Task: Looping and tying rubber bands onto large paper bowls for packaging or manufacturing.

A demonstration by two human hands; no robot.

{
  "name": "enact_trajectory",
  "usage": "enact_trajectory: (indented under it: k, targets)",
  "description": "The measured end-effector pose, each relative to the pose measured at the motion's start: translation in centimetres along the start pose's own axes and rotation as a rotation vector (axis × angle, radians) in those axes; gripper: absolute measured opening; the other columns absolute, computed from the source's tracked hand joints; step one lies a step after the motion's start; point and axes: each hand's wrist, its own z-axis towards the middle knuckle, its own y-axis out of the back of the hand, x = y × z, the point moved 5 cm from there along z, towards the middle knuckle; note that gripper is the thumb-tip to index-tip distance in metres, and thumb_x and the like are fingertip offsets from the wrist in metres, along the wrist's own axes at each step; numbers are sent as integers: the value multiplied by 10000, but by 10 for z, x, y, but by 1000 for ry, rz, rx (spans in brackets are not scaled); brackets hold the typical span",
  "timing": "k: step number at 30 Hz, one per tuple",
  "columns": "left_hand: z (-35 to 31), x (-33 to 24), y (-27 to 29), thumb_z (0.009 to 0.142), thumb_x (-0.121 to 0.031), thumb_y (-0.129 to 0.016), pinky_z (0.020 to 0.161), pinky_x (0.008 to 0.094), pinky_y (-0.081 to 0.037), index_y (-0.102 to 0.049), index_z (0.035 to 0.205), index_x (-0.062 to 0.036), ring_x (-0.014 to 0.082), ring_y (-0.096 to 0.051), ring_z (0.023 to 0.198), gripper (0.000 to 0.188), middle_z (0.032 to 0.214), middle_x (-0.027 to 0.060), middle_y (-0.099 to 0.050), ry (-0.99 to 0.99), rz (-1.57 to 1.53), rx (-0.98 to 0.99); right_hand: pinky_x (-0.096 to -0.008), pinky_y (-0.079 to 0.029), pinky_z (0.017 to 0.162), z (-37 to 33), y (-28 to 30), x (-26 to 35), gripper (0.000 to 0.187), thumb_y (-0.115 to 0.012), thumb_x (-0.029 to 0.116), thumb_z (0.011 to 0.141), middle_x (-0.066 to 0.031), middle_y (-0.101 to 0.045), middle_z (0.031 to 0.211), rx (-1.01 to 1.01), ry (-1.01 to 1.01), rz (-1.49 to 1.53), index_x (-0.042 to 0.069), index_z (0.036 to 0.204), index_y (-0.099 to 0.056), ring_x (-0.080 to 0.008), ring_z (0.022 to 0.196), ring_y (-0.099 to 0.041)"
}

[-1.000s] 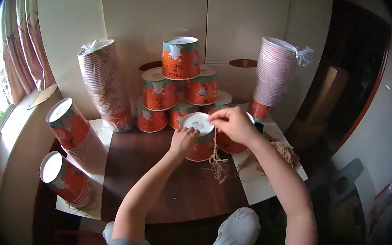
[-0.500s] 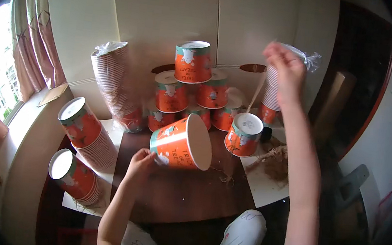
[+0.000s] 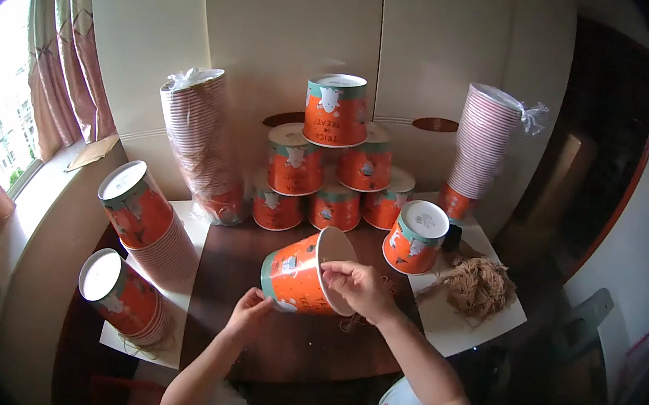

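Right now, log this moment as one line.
left hand: holding tilted orange cup by base | right hand: at cup's open end | nearby: twine bundle on white board, upside-down cup, cup pyramid

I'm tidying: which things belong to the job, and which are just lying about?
Likely the job: tilted orange cup, left hand at base, right hand at rim; brown twine pile; stacked cups.

Seemingly lying about: tan sheet on windowsill; perhaps black object.

Both bare forearms (image 3: pixel 422 363) angle inward, the left hand (image 3: pixel 251 311) gripping, the right hand (image 3: pixel 358 285) slightly higher with fingers (image 3: pixel 341 267) bent.
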Motion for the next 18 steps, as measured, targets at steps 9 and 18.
enact_trajectory:
  k: [9,18]
  targets:
    - [-7,-27,-10,805,-153,-595,622,247,-448,-500,868,-17,109,-530,732,178,793,54,-572,-182,938,-230,-375,-446,557,-15,-24,-17,119,-594,88,720,-113,-506,682,-136,265,-732,-3,689,-523,-327,625,-530]
    - [-30,-27,-40,773,-103,-620,553,224,-459,-499,845,14,75,-547,639,184,708,67,-578,-67,730,-168,-325,-484,676,-45,-88,-41,154,-518,47,730,-100,-531,817,188,380,-941,-11,861,-573,-234,768,-565]
